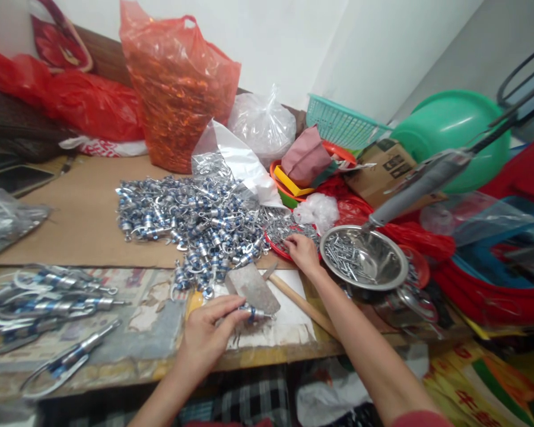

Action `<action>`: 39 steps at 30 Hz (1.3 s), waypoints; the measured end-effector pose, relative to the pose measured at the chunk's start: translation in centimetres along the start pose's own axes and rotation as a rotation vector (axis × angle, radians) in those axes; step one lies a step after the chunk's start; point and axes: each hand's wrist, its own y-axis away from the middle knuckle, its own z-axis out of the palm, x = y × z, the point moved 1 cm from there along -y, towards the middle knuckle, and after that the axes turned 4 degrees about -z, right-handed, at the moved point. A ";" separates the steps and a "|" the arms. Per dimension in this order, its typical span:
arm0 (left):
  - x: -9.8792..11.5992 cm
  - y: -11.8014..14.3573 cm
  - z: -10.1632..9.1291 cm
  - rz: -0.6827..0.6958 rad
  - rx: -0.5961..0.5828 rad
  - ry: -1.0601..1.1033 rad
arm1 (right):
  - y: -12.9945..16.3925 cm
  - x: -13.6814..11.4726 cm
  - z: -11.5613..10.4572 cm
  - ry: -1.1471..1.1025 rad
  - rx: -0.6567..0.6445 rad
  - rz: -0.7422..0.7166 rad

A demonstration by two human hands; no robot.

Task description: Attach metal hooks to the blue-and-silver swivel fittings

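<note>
My left hand point(211, 332) pinches a small metal fitting with a blue band point(257, 314) between thumb and fingers. The fitting lies just over a grey metal block point(253, 287) on white paper. My right hand point(303, 254) reaches into a red tray point(273, 244) of small silvery metal pieces point(285, 224). Its fingertips are pinched together among them, and what they hold cannot be made out. A large heap of similar blue-banded fittings point(196, 216) spreads behind the block. Right of the block lies a wooden handle point(305, 305), probably of a hammer; its head is mostly hidden.
A steel bowl point(385, 252) of metal pins stands right of my right hand. At left lie several larger hooked fittings point(48, 296). Behind are an orange bag point(178, 89), a clear bag point(262, 121) and a green basin point(458, 136). A grey-handled rod point(418, 187) slants over the bowl.
</note>
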 end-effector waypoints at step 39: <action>2.6 0.1 -1.7 0.240 -0.011 -0.099 | 12.2 -7.4 -2.9 -0.144 0.233 -0.963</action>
